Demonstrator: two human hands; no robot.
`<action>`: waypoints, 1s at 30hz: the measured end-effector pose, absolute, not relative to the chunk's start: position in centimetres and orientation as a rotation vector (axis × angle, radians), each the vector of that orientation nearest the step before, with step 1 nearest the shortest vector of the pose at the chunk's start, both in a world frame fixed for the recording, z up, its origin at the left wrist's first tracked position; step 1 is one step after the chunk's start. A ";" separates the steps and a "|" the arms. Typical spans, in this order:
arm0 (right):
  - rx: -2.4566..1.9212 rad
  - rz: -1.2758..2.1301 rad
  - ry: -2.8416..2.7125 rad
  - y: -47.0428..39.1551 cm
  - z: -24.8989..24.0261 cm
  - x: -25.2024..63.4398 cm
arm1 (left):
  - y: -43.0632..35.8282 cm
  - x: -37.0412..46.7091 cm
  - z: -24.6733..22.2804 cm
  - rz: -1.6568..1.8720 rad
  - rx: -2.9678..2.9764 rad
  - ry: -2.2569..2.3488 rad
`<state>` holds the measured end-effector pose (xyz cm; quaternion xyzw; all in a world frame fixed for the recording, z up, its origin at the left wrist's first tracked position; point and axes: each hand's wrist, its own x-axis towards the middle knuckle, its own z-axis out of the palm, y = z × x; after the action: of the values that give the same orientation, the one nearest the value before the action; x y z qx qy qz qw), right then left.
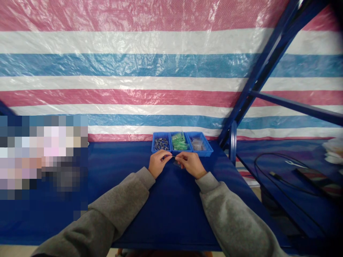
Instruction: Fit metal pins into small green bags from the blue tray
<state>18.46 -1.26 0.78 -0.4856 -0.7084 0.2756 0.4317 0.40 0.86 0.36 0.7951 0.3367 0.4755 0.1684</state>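
Observation:
Both hands meet just in front of the blue bins, fingertips almost touching. My left hand (158,163) is closed in a pinch around one end of a thin dark pin-like piece (173,156). My right hand (191,165) is also closed, its thumb and fingertips pressed together near the other end of that piece. Under the right fingertips shows a bit of clear plastic bag (177,163), which the right fingers seem to hold. The piece is too small to tell its exact kind.
Behind the hands stand a bin of small metal screw-like parts (161,144), a bin of green packets (179,141) and a bin of clear plastic bags (198,144). A blue metal frame (249,85) rises at right. A black cable (278,178) lies beyond it. The left side is pixelated.

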 end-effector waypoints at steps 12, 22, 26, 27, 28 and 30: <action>-1.175 0.602 -1.686 -1.3 0.8 18.2 | 0.8 0.4 0.3 1.262 2.268 1.070; -1.212 0.328 -1.859 -1.9 1.3 17.9 | 0.4 0.5 0.6 1.207 2.310 0.976; -1.197 0.396 -1.808 -1.7 0.8 17.8 | 0.2 0.5 0.8 1.142 2.381 0.927; -1.177 0.431 -1.790 -1.7 0.7 17.7 | 0.2 0.4 0.9 1.134 2.383 0.926; -1.155 0.470 -1.776 -1.7 0.6 17.7 | 0.2 0.4 0.9 1.133 2.377 0.930; -1.112 0.532 -1.760 -1.7 0.5 17.6 | 0.2 0.3 0.8 1.154 2.343 0.947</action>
<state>17.59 -1.74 0.48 -0.4550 -0.7202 0.2178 0.4762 0.31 0.21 0.79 0.8294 0.3353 0.4086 0.1808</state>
